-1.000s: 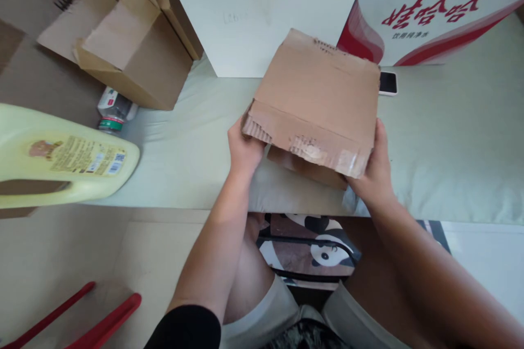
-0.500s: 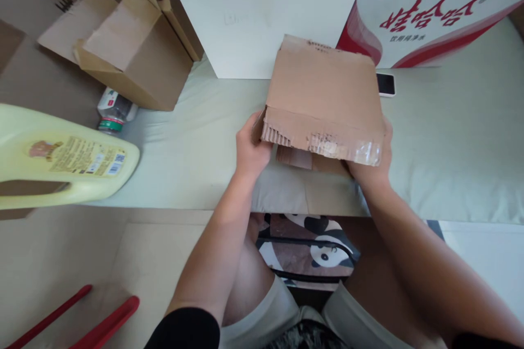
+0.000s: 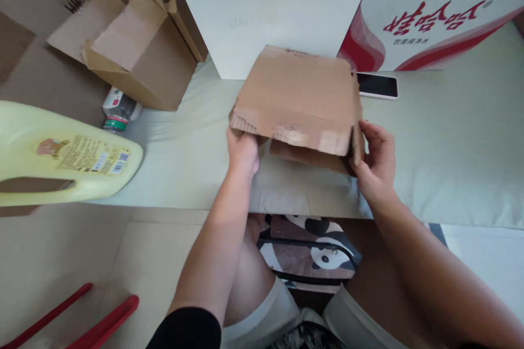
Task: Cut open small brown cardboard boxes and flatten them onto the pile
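A small brown cardboard box (image 3: 297, 95) is held tilted above the pale green cloth, its near side gaping and its front edge torn, with bits of clear tape on it. My left hand (image 3: 243, 155) grips its left near corner, the fingers partly hidden under the cardboard. At the right end, my right hand (image 3: 376, 158) pinches a side flap (image 3: 357, 142) between thumb and fingers. Just behind the box's right corner lies a phone (image 3: 379, 86) with a dark screen.
A large white box (image 3: 278, 16) and a red-and-white carton (image 3: 434, 27) stand behind. To the left are an opened cardboard box (image 3: 159, 54), a clear bottle (image 3: 118, 109) and a yellow jug (image 3: 94, 158). Red bars (image 3: 106, 322) show low at left, a panda-print fabric (image 3: 315, 251) below.
The cardboard box has shifted left and turned a little, uncovering more of the phone. My right hand has come from under the box's right side to its end flap.
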A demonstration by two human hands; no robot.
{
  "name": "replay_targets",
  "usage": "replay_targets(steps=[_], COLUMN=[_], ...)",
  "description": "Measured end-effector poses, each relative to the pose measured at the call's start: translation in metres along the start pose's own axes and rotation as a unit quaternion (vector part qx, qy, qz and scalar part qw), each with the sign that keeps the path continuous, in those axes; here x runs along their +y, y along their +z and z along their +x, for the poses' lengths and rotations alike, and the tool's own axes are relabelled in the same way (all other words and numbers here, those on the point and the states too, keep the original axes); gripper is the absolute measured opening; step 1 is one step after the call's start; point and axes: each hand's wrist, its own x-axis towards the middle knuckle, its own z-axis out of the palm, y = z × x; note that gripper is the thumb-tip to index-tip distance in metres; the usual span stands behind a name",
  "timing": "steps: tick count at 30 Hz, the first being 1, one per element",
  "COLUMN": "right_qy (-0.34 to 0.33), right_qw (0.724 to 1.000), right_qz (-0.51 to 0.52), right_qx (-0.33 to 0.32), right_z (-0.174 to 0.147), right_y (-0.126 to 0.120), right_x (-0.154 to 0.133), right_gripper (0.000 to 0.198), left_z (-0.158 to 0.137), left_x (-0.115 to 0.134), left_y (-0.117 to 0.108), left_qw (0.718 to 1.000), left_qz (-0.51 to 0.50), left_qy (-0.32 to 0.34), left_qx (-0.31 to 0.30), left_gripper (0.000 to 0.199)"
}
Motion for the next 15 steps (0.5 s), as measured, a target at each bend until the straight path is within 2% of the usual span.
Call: replay_targets(steps=[2, 4, 5, 6, 8, 10, 11, 12, 14, 15], right_qy=[-0.003, 0.016, 0.030, 0.045, 0.087, 0.144, 0.180, 0.214, 0.269, 0.271], right_qw=[0.997, 0.989, 0.989, 0.991, 0.996, 0.985, 0.976, 0.967, 0.950, 0.950], right_qz=[0.015, 0.030, 0.028, 0.016, -0.018, -0.005, 0.027, 0.067, 0.135, 0.146], right_qx=[-0.074, -0.141, -0.145, -0.121, -0.013, 0.093, 0.118, 0.121, 0.081, 0.055], right_z=[-0.002, -0.004, -0.004, -0.004, -0.002, 0.001, 0.002, 0.004, 0.008, 0.009], right_y=[0.000, 0.001, 0.002, 0.003, 0.007, 0.009, 0.009, 0.009, 0.005, 0.002], right_x=[-0.004, -0.010, -0.013, -0.014, -0.014, -0.009, -0.006, -0.002, 0.002, 0.002], right_gripper=[0.055, 0.041, 0.034, 0.030, 0.033, 0.043, 0.045, 0.044, 0.036, 0.033], left_z=[0.010, 0.018, 0.021, 0.023, 0.025, 0.023, 0.022, 0.020, 0.017, 0.016], left_x=[-0.002, -0.001, 0.000, 0.001, 0.003, 0.005, 0.006, 0.006, 0.007, 0.008], left_y=[-0.008, -0.016, -0.019, -0.021, -0.022, -0.021, -0.020, -0.018, -0.017, -0.016], left_qw=[0.998, 0.996, 0.993, 0.991, 0.989, 0.989, 0.988, 0.987, 0.985, 0.983], left_qz=[-0.033, -0.035, -0.032, -0.029, -0.025, -0.027, -0.030, -0.033, -0.039, -0.041], left_qy=[-0.050, -0.055, -0.049, -0.042, -0.032, -0.030, -0.032, -0.036, -0.050, -0.057], left_qx=[-0.009, -0.068, -0.098, -0.121, -0.142, -0.146, -0.148, -0.152, -0.163, -0.169], left_gripper=[0.038, 0.044, 0.048, 0.051, 0.056, 0.057, 0.056, 0.054, 0.050, 0.049])
